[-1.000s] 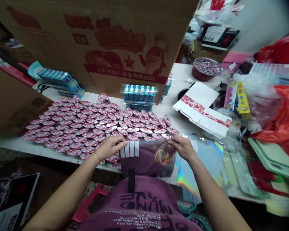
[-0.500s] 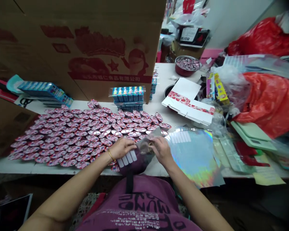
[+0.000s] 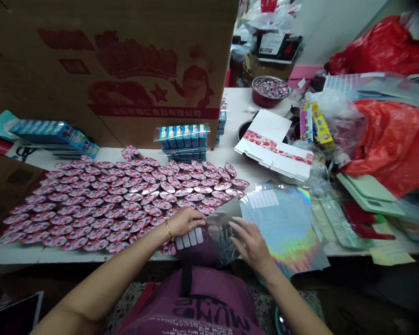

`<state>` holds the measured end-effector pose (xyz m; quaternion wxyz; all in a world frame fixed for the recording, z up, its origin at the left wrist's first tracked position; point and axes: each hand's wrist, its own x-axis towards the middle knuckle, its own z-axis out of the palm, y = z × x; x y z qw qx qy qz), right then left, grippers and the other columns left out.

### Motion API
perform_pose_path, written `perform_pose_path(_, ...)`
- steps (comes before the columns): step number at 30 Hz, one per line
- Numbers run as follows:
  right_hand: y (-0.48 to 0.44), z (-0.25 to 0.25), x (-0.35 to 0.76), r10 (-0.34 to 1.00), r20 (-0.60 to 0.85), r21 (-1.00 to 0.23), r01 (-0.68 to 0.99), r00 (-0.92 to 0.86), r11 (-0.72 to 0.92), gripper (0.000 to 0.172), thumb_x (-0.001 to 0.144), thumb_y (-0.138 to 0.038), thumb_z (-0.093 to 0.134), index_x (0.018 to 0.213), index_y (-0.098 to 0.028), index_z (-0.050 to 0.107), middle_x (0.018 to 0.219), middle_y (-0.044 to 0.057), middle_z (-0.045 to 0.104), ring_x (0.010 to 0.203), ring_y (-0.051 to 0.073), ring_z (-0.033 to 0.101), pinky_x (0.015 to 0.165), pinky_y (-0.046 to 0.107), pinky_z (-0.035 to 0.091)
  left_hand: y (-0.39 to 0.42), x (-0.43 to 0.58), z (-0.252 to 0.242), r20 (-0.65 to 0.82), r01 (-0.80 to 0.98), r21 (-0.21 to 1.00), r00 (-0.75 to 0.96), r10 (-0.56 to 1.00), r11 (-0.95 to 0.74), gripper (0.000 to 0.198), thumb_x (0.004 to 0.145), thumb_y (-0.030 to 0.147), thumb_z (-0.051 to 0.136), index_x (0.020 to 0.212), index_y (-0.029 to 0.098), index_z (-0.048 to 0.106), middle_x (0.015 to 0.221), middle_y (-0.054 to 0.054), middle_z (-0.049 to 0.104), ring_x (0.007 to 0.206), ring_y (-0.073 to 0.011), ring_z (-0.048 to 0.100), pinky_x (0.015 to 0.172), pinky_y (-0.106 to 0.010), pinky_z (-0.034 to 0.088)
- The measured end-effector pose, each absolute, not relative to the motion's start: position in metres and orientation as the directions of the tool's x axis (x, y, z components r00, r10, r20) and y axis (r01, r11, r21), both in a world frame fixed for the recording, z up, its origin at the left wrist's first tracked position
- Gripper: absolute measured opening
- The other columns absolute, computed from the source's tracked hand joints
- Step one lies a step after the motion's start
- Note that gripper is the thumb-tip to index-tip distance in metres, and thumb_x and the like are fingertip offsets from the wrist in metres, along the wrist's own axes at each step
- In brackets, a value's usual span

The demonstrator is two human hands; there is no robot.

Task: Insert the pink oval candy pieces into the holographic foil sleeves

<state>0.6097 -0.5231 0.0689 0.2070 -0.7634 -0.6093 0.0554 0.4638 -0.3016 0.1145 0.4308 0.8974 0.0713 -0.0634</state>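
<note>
One clear film sheet [image 3: 223, 232], tilted, held above the near edge of the white surface [image 3: 240, 97], between the cups and the holographic sheet; a row of white strips [image 3: 189, 238] at its left end. One left hand [image 3: 185, 223], gold-coloured bracelet [image 3: 169, 231] at the wrist: grip closed, thumb and fingers pinching the film's upper left edge. One right hand [image 3: 253, 244]: grip loosely open, fingers and thumb parted at the film's right end; whether the fingertips touch it, cannot tell. Handling note, as judged: thin film likely creases and slides, so a light, steady left pinch clear of the strips, the right fingertips on a bare edge only, and gentle even tension should serve best, with the film kept off the cup tops. Many pink-topped oval cups [image 3: 131, 197], packed from the surface's left end to its near edge. One holographic sheet [image 3: 282, 228], overhanging the near edge at right. One stack of blue packs [image 3: 184, 137], upright by the cups' far side, before a printed cardboard carton [image 3: 143, 60].
</note>
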Motion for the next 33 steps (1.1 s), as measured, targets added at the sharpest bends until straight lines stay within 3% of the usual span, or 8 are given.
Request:
perform_pose_path(3,-0.496,0.063,0.594,0.988,0.131,-0.303,0.952,0.084,-0.041,0.046,0.079,-0.021,0.048,0.125,-0.024,0.042,0.128,0.009,0.045,0.112,0.025,0.044,0.092,0.041,0.034,-0.292,0.471,0.104,-0.160,0.182,0.748,0.983,0.093,-0.638,0.028,0.081,0.037,0.044,0.079,0.021,0.067,0.068,0.000,0.065,0.061,-0.0101,0.055,0.058,-0.017,0.035)
perform_pose_path(8,-0.530,0.013,0.594,0.926,-0.371,-0.390,0.893,0.072,-0.226,0.023,0.074,-0.014,0.050,0.089,-0.023,0.064,0.088,0.005,0.065,0.075,0.017,0.060,0.067,0.026,0.044,-0.249,0.470,0.077,-0.212,0.268,0.669,0.963,0.168,-0.693,0.023,0.078,0.034,0.048,0.085,0.023,0.067,0.076,0.000,0.068,0.068,-0.0119,0.058,0.062,-0.017,0.037)
perform_pose_path(11,-0.516,0.009,0.622,0.957,-0.077,-0.519,0.809,0.278,-0.277,0.025,0.082,-0.026,0.042,0.099,-0.022,0.060,0.095,0.006,0.062,0.091,0.019,0.056,0.079,0.030,0.043,-0.230,0.465,0.065,-0.285,0.308,0.561,0.943,0.171,-0.768,0.023,0.079,0.032,0.046,0.089,0.025,0.066,0.080,0.000,0.068,0.071,-0.0121,0.059,0.064,-0.018,0.038)
perform_pose_path(14,-0.452,0.017,0.665,0.790,0.220,-0.511,0.757,0.572,-0.406,0.043,0.083,-0.038,0.040,0.119,-0.016,0.046,0.119,0.013,0.050,0.112,0.023,0.043,0.093,0.038,0.035,-0.229,0.465,0.062,-0.351,0.388,0.414,0.903,0.249,-0.824,0.023,0.079,0.033,0.047,0.092,0.029,0.066,0.083,0.001,0.068,0.072,-0.0127,0.059,0.065,-0.019,0.038)
perform_pose_path(17,-0.382,0.014,0.703,0.667,0.163,-0.449,0.657,0.727,-0.605,0.059,0.081,-0.049,0.038,0.130,-0.015,0.034,0.131,0.017,0.038,0.120,0.028,0.034,0.094,0.047,0.030,-0.238,0.469,0.063,-0.365,0.443,0.334,0.875,0.319,-0.832,0.023,0.079,0.036,0.048,0.093,0.033,0.065,0.083,0.001,0.068,0.075,-0.0136,0.059,0.066,-0.020,0.037)
perform_pose_path(20,-0.340,-0.002,0.728,0.686,0.034,-0.304,0.661,0.727,-0.686,0.063,0.081,-0.055,0.034,0.133,-0.020,0.029,0.138,0.014,0.029,0.124,0.033,0.025,0.095,0.056,0.021,-0.245,0.477,0.060,-0.338,0.461,0.302,0.870,0.358,-0.834,0.022,0.080,0.037,0.047,0.092,0.034,0.065,0.083,0.001,0.068,0.077,-0.0140,0.059,0.066,-0.021,0.037)
perform_pose_path(26,-0.337,-0.017,0.768,0.949,0.025,-0.135,0.942,0.314,-0.308,0.053,0.085,-0.048,0.032,0.134,-0.031,0.025,0.140,0.005,0.028,0.126,0.025,0.025,0.100,0.049,0.018,-0.242,0.503,0.046,-0.268,0.482,0.248,0.868,0.418,-0.841,0.018,0.079,0.033,0.049,0.082,0.028,0.066,0.082,-0.002,0.068,0.081,-0.0166,0.058,0.072,-0.025,0.035)
perform_pose_path(33,-0.346,0.014,0.713,0.971,0.232,-0.340,0.932,-0.048,0.128,0.036,0.082,-0.037,0.048,0.115,-0.026,0.053,0.118,0.007,0.053,0.109,0.021,0.044,0.091,0.037,0.033,-0.236,0.537,0.040,-0.327,0.585,0.330,0.807,0.492,-0.741,0.020,0.076,0.036,0.052,0.088,0.026,0.065,0.085,-0.002,0.067,0.082,-0.0172,0.058,0.072,-0.024,0.037)
